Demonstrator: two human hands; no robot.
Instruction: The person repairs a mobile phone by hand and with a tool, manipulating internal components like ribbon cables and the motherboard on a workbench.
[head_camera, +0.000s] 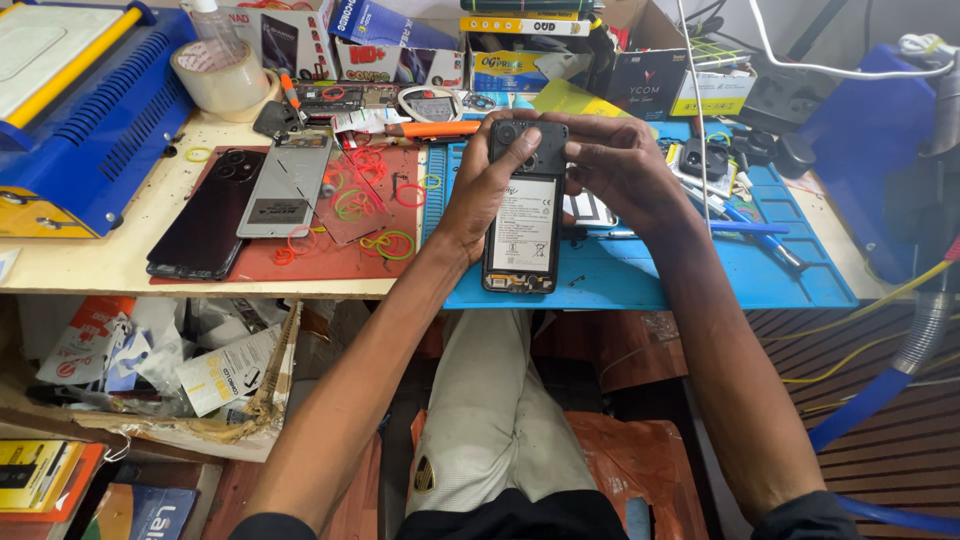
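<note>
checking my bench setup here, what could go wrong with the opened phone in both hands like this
1. The opened phone, back cover off and battery exposed, is held above the blue mat near the bench edge; a slip from the left hand or right hand might send it to the floor.
2. Loose rubber bands and tools crowd the bench, so small parts could get lost.
</note>
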